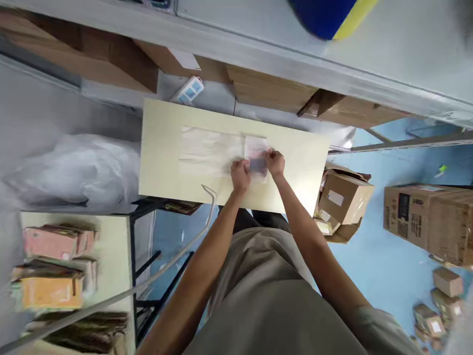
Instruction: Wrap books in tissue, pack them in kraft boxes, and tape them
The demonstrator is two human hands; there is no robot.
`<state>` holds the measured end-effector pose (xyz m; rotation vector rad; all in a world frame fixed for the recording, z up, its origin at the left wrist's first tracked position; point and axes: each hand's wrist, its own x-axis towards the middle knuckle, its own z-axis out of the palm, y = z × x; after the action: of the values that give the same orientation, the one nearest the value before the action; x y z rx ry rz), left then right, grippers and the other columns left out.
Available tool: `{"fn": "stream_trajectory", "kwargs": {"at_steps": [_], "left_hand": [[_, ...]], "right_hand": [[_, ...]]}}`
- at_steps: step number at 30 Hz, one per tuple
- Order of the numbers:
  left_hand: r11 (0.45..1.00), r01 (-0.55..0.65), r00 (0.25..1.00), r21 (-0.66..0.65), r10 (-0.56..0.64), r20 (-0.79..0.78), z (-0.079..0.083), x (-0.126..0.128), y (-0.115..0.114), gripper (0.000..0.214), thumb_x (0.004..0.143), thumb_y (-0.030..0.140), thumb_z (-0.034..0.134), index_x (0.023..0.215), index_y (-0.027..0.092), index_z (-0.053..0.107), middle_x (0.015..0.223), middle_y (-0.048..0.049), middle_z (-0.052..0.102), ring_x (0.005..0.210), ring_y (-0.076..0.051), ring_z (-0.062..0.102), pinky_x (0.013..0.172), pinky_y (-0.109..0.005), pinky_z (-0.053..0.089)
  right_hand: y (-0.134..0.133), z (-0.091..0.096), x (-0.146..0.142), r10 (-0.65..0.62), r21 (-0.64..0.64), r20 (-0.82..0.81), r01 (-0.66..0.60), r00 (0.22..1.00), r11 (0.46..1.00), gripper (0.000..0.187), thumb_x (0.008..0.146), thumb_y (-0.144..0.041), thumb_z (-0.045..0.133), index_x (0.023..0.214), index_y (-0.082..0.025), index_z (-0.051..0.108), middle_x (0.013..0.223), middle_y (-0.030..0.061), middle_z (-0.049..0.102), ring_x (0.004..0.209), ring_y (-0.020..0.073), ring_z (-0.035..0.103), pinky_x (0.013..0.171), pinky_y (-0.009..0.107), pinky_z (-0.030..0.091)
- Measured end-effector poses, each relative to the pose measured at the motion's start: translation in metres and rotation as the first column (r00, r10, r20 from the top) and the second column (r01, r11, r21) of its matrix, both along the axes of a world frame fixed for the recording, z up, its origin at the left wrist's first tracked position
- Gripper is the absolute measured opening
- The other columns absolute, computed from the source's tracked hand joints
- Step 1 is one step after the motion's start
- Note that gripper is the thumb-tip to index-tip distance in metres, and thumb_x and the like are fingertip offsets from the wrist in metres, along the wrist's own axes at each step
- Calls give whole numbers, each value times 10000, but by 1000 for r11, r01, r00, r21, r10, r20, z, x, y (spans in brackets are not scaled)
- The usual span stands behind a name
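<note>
Both my hands meet over a small clear plastic bag (255,148) with something grey-blue inside, lying on a pale cream table (162,148). My left hand (240,175) is closed, fingers curled on the bag's near left edge. My right hand (275,161) is closed too, pinching the bag's right side. A stack of flat clear bags (207,150) lies on the table just left of my hands. The picture is blurred by motion.
Cardboard boxes (343,197) stand on the blue floor right of the table, a larger one (428,222) further right. A white plastic sheet (74,170) lies to the left. Colourful packets (55,266) are stacked on a second table at lower left. A grey cable (177,251) hangs down.
</note>
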<state>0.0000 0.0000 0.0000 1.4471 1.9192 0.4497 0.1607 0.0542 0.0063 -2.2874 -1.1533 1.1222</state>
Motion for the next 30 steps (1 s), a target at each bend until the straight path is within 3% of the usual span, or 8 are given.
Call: {"fn": "stream_trajectory", "kwargs": {"at_steps": [4,8,12,15,19,21,25,30], "left_hand": [[999,36,999,20,-37,33,6,9,-5,169,1032,221,611,1176,184,693,1218,-173,692,1311,-349,620,1202,-538,488],[998,56,998,26,-56,19,14,21,-20,677,921,475,841,1427,95,602,1642,-297,449,1562,-444,438,1267,-568,443],[998,61,998,10,-61,1,15,28,-30,695,1023,464,697,1587,102,514,1744,-292,362,1579,-453,453,1279,-597,429],[997,77,997,15,-77,5,13,28,-31,689,1087,454,563,1660,91,444,1730,-298,409,1591,-443,455,1307,-614,382],[994,99,992,47,-102,74,13,23,-32,641,1129,468,468,1641,83,473,1707,-279,471,1650,-399,381,1342,-595,333],[996,78,989,53,-84,121,16,19,-33,634,1134,503,457,1632,112,499,1702,-256,495,1642,-388,399,1340,-593,340],[999,-6,973,39,-3,229,24,9,-37,612,1135,547,461,1549,122,607,1651,-234,569,1563,-369,524,1314,-529,409],[986,-166,920,-28,165,355,32,-4,-44,490,1118,531,537,1403,179,724,1376,-164,775,1288,-328,740,1133,-436,576]], "right_hand": [[5,-2,-3,-15,7,17,15,1000,1000,225,917,-450,739,884,-250,642,913,90,808,939,293,760,884,391,581],[5,4,-3,57,2,-3,-57,998,998,258,965,-415,681,1151,-238,664,958,79,820,942,304,785,922,440,607],[1,30,6,290,110,148,-307,946,945,436,1052,-384,577,1437,-181,597,1205,175,802,1102,345,788,990,519,622],[4,50,17,541,245,365,-639,757,729,529,1045,-195,517,1572,-178,558,1596,214,614,1488,356,603,1217,594,504],[30,57,25,880,121,376,-957,291,265,580,941,-17,572,1483,-179,697,1699,119,555,1663,317,396,1382,594,313],[51,54,25,926,79,328,-983,185,168,538,931,-30,638,1425,-208,755,1663,92,605,1649,323,421,1381,591,318],[94,49,29,947,79,238,-976,217,204,333,914,-207,838,1243,-251,859,1469,88,755,1505,375,573,1272,575,456],[120,46,31,914,163,-1,-902,405,400,336,783,-442,979,1047,-248,904,1174,70,846,1131,316,767,1035,430,601]]}}
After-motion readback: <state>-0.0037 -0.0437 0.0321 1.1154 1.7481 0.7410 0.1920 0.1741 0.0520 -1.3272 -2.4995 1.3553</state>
